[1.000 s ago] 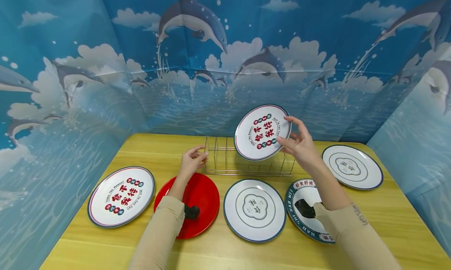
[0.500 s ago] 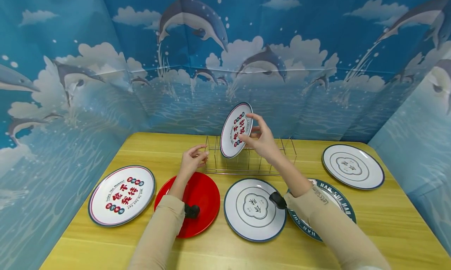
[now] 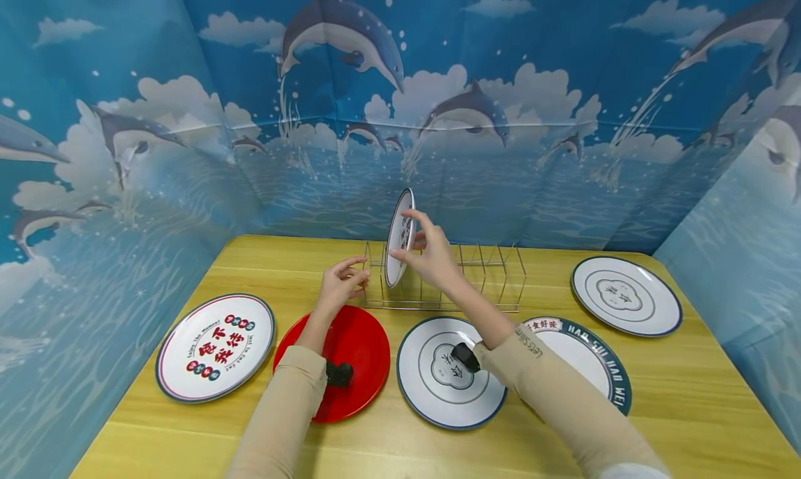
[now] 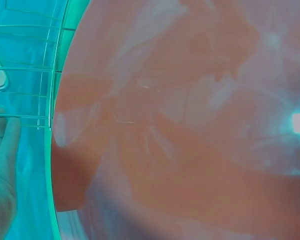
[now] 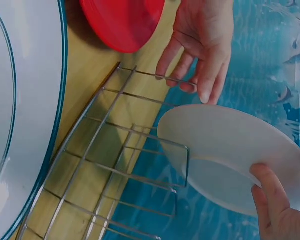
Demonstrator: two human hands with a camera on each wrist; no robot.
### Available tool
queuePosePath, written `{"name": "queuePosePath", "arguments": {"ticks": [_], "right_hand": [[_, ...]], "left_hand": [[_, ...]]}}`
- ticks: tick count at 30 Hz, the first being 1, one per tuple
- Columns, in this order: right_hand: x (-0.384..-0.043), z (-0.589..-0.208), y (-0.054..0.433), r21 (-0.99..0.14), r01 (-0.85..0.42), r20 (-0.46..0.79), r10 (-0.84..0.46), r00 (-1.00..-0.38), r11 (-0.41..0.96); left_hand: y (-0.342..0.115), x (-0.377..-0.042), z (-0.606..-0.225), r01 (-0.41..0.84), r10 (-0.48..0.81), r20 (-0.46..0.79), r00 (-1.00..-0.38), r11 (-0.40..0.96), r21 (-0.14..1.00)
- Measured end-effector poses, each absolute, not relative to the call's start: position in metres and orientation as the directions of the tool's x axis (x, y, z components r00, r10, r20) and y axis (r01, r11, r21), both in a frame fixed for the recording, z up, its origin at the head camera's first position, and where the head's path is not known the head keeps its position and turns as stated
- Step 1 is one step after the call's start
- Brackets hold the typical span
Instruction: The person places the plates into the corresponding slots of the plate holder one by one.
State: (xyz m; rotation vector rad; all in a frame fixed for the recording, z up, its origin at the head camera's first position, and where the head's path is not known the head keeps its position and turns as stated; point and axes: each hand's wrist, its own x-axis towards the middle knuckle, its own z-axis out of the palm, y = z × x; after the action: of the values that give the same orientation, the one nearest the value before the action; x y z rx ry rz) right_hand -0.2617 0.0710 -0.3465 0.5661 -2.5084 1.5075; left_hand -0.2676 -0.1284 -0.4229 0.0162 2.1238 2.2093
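Observation:
My right hand [image 3: 432, 256] pinches the edge of a white plate [image 3: 398, 239] with a dark blue rim and red lettering. The plate stands nearly edge-on at the left part of a wire dish rack [image 3: 463, 305], its lower edge among the wires. In the right wrist view the plate's plain underside [image 5: 215, 150] faces the camera. My left hand [image 3: 341, 283] holds the rack's left end wire; in the right wrist view its fingers [image 5: 207, 75] curl at that wire. Below the left wrist lies a red plate [image 3: 369, 368], which fills most of the left wrist view.
A plate with red lettering [image 3: 215, 347] lies at the left. In front of the rack lies a white blue-rimmed plate [image 3: 425, 395]. A green-lettered plate [image 3: 616, 375] is partly under my right sleeve, and another white plate [image 3: 626, 295] lies at the back right.
My right hand has moved left with the plate, turning it from face-on to nearly edge-on, and lowered it slightly at the rack's left part. My left hand has stayed in place.

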Motion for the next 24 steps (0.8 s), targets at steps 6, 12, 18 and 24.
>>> {"name": "queuePosePath", "arguments": {"ticks": [6, 12, 18, 24], "right_hand": [[-0.263, -0.36, 0.061, -0.816, -0.372, 0.31, -0.208, -0.928, 0.443], [-0.262, -0.373, 0.057, -0.821, -0.381, 0.322, -0.206, -0.924, 0.426], [-0.26, -0.385, 0.054, -0.822, -0.379, 0.312, -0.22, -0.924, 0.426], [-0.259, -0.392, 0.052, -0.82, -0.367, 0.299, -0.219, -0.929, 0.438]], "left_hand": [[-0.13, -0.269, -0.422, -0.061, 0.082, -0.058, -0.995, -0.035, 0.998], [-0.132, -0.269, -0.422, -0.075, 0.088, -0.072, -0.994, -0.033, 0.997], [-0.134, -0.269, -0.421, -0.072, 0.099, -0.068, -0.993, -0.033, 0.997], [-0.134, -0.269, -0.42, -0.076, 0.104, -0.072, -0.992, -0.032, 0.997]]}}
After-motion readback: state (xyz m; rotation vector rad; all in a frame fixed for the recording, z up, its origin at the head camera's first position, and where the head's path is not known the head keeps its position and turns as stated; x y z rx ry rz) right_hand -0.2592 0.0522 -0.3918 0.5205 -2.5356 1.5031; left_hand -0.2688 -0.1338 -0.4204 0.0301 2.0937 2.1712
